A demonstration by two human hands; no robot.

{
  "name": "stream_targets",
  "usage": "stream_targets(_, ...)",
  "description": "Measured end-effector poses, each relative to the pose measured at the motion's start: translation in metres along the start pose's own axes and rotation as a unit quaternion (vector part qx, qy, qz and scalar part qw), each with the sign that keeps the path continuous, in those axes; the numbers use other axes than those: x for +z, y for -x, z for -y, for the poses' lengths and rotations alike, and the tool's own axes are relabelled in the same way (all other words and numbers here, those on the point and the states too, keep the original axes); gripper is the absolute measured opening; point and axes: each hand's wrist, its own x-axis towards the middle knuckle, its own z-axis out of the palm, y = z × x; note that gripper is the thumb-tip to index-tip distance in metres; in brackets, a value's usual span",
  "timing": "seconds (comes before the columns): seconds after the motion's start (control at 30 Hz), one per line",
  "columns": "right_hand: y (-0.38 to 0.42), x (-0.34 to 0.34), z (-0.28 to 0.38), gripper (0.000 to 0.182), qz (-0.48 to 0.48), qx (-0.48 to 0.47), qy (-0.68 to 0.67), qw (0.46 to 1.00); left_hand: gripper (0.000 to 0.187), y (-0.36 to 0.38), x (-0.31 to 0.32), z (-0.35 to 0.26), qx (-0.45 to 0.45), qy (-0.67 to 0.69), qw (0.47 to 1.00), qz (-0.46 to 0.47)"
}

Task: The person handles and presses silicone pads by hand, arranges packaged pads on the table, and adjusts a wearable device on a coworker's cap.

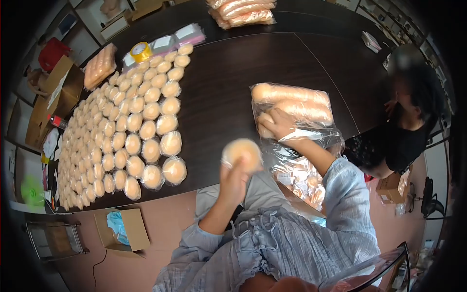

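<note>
Raised near the table's front edge, my left hand [234, 180] grips a round beige wrapped piece [243, 155] between thumb and fingers. My right hand [278, 124] rests with bent fingers on a clear plastic bag [296, 146]. Inside that bag, rows of beige pieces [296, 95] lie side by side; whether the fingers hold one of them I cannot tell. To the left, several wrapped beige pieces [148, 129] stand in rows across the dark table [219, 87].
Yellow tape [140, 51] and filled packs [100, 66] sit at the back left, with more packs [243, 12] at the far edge. An open carton [124, 231] is on the floor. A person [408, 117] is at the right. More wrapped pieces [304, 182] lie below the bag.
</note>
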Motion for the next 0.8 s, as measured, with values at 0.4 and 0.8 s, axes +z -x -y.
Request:
stream_targets(0.4,0.061,-0.005,0.023,0.041,-0.098,0.379,-0.827,0.404,0.032,-0.043,0.019,0.032,0.02,-0.031,0.999,0.024)
stream_targets(0.8,0.045,-0.059,0.109,0.041,-0.199,0.458,-0.862,0.085,0.042,-0.001,-0.002,0.027,0.006,-0.562,0.812,0.159)
